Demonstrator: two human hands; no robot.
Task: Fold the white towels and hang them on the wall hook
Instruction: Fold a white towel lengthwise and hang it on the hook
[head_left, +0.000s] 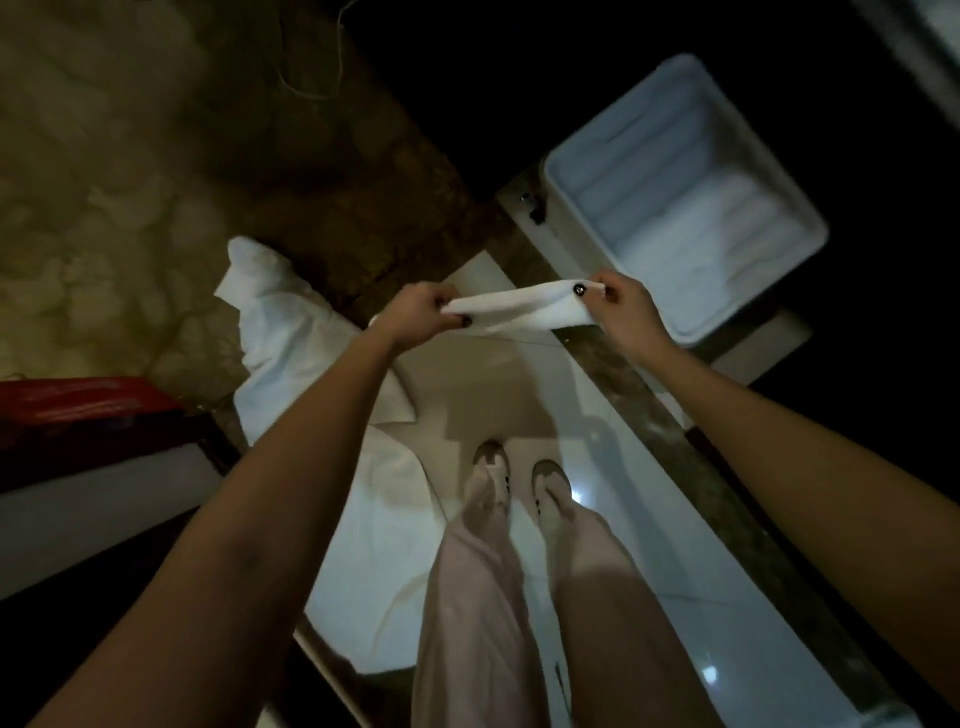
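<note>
A small white towel (519, 312) is stretched flat and narrow in the air between both hands, above the pale floor. My left hand (415, 317) pinches its left end, and my right hand (623, 306) pinches its right end. Larger white towels (280, 338) hang down at the left against a mottled beige wall; what holds them up is hidden.
A pale blue plastic tub (685, 208) with white cloth inside stands at the right on a low ledge. A dark stone strip (649, 395) crosses the glossy floor. My legs and shoes (519, 483) stand below. A red-topped object (78, 405) sits at the left.
</note>
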